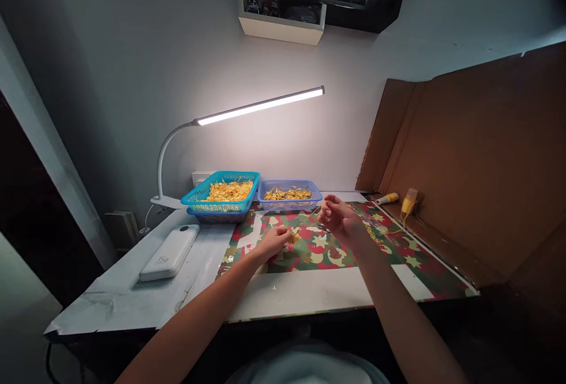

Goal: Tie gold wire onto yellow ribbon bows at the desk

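My left hand [275,242] is over the patterned sheet, its thumb and fingers pinched together on a small yellow piece [296,238]. A thin strand [309,217] runs up from near that piece toward my right hand [342,222]. My right hand is raised a little higher, with its fingertips closed on the strand. Just beyond my hands is a purple basket [289,204] with small gold-yellow pieces [287,194] in it. A turquoise basket [194,202] to its left holds a heap of paler yellow pieces [227,192], too small to make out singly.
A lit desk lamp [260,105] arches over the table. A white power bank [170,253] lies at left. Yellow strands [374,236] rest right of my right hand. Two yellow thread spools [409,202] are by the cardboard wall [477,166]. The camouflage-and-star sheet [321,242] covers the tabletop.
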Available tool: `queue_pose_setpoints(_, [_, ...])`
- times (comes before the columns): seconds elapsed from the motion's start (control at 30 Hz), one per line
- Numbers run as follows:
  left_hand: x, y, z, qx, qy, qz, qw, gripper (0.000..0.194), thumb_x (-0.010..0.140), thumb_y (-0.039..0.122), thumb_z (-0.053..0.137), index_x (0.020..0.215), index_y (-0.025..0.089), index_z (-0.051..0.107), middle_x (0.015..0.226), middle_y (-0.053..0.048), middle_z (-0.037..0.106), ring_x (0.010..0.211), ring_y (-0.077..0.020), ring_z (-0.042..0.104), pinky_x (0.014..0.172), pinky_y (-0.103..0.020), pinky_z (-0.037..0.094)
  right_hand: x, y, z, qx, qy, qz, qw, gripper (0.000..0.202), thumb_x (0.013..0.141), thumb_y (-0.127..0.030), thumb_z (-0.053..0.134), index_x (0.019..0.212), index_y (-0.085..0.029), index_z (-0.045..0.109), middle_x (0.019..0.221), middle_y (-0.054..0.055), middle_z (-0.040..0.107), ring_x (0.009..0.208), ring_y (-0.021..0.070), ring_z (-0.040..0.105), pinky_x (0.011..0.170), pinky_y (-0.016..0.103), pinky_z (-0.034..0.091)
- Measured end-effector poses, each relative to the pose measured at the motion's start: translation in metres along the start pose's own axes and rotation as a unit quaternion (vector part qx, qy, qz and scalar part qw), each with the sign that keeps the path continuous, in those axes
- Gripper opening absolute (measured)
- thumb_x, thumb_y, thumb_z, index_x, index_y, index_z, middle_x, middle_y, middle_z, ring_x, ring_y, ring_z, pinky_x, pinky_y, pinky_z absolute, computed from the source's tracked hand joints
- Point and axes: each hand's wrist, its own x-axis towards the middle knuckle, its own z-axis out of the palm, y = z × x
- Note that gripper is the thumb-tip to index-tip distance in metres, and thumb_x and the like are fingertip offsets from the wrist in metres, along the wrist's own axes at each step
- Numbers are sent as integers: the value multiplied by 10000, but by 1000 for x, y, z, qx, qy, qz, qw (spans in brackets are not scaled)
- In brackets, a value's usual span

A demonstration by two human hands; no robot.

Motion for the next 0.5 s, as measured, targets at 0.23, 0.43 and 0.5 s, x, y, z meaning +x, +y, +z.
queue_pose_setpoints(0.23, [1, 1, 2, 21, 14, 57, 998, 228, 655, 358, 512, 550, 182, 412, 515, 71, 315, 475, -75, 300, 445, -204, 229, -16, -8, 13, -127, -1, -25, 992, 320, 739, -341, 627, 993, -205, 487, 666, -31, 600, 541, 90, 468, 549, 234, 376])
queue_pose_setpoints(0.43, [8, -5, 1, -4, 62, 74, 995, 271, 631, 350, 496, 528, 202, 294, 538, 66, 302, 508, -83, 345, 482, -204, 327, -25, 7, 7, -296, 53, -7, 954, 352, 734, -391, 594, 1008, -212, 464, 648, -63, 565, 412, 61, 372, 450, 222, 316])
queue_pose_setpoints(0.5, [10, -7, 1, -9, 68, 69, 995, 266, 627, 351, 493, 532, 203, 293, 543, 67, 296, 505, -80, 342, 481, -203, 340, -29, 15, -3, -386, 55, 47, 919, 304, 730, -377, 597, 961, -198, 512, 579, -64, 519, 430, 79, 395, 442, 221, 295])
